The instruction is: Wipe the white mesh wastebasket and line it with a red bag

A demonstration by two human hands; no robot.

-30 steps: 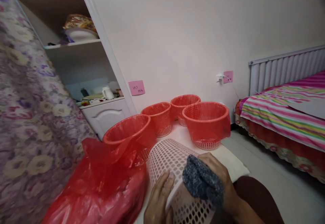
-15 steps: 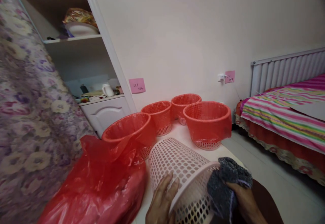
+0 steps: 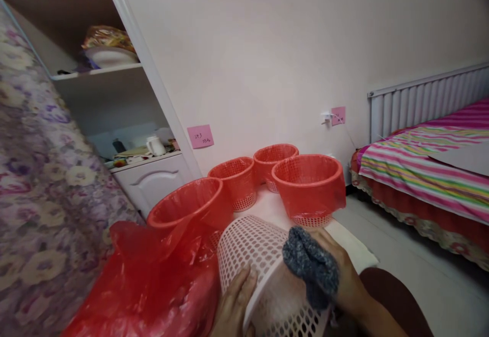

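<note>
A pale perforated basket (image 3: 263, 270) lies on its side at the near edge of the counter (image 3: 355, 245). The right hand (image 3: 336, 270) presses a grey cloth (image 3: 310, 270) on it, fingers clamped on the cloth. The left hand (image 3: 233, 306) steadies its wall, fingers spread flat. A red plastic bag (image 3: 153, 281) lies just beside.

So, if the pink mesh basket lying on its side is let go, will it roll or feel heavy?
The pink mesh basket probably feels light: its walls are mostly holes. Round and lying sideways, it may roll once the left hand lifts. The plastic looks stiff, keeping shape under the grey cloth.
</note>
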